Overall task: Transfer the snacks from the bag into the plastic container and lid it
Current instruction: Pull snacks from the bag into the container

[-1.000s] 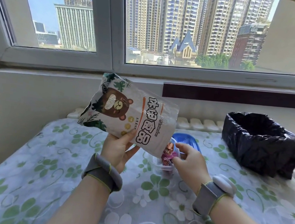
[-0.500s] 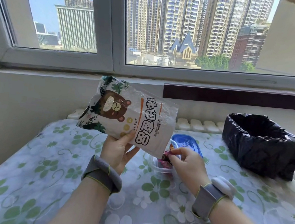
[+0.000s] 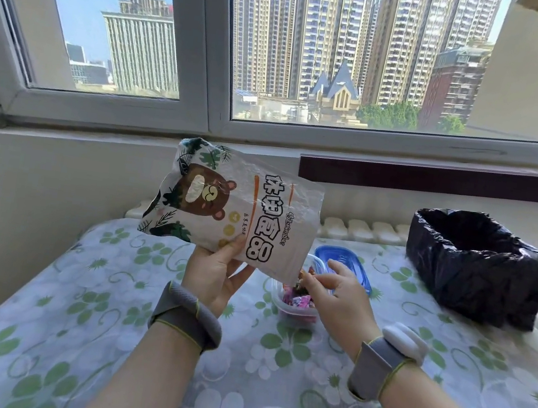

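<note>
- Left hand (image 3: 216, 274) grips bag (image 3: 235, 209), tilted above tabletop (image 3: 70, 331).
- Right hand (image 3: 340, 298) at bag mouth, fingers pinching a snack (image 3: 303, 275).
- Container (image 3: 294, 306) below holds snacks; lid (image 3: 346, 259) just behind.
- Black-lined bin (image 3: 480, 264) to the right.

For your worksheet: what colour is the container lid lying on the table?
Blue lid, seen in the head view.

Bright daylight floods in through the window (image 3: 316, 55); sharp focus, with wide-angle bending at the edges.
</note>
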Tool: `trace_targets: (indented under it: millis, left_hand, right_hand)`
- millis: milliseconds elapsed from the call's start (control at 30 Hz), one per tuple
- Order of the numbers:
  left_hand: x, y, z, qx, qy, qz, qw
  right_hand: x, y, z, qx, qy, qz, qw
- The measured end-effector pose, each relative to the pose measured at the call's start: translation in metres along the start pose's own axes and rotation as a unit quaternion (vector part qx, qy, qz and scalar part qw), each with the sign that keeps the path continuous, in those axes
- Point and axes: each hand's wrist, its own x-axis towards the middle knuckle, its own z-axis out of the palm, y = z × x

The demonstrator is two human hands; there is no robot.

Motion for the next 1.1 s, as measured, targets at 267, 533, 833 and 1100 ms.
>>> trace_targets:
  millis: [267,533,833,1100]
  left_hand:
    - [-0.004,-0.001,0.0,0.026,-0.005,-0.003,1.0]
    - [-0.007,0.001,0.005,0.037,-0.04,-0.005,0.999]
    - [-0.01,0.003,0.007,0.013,-0.042,-0.028,0.999]
    - [-0.008,0.003,0.01,0.01,-0.036,-0.029,0.999]
  right_hand:
    - [0.003,0.009,0.002,0.003,0.048,-0.014,0.999]
    - [0.003,0.008,0.003,0.005,0.037,-0.02,0.999]
    - [0.005,0.012,0.003,-0.015,0.035,-0.003,0.999]
    - [0.007,0.013,0.003,-0.045,0.029,-0.028,0.998]
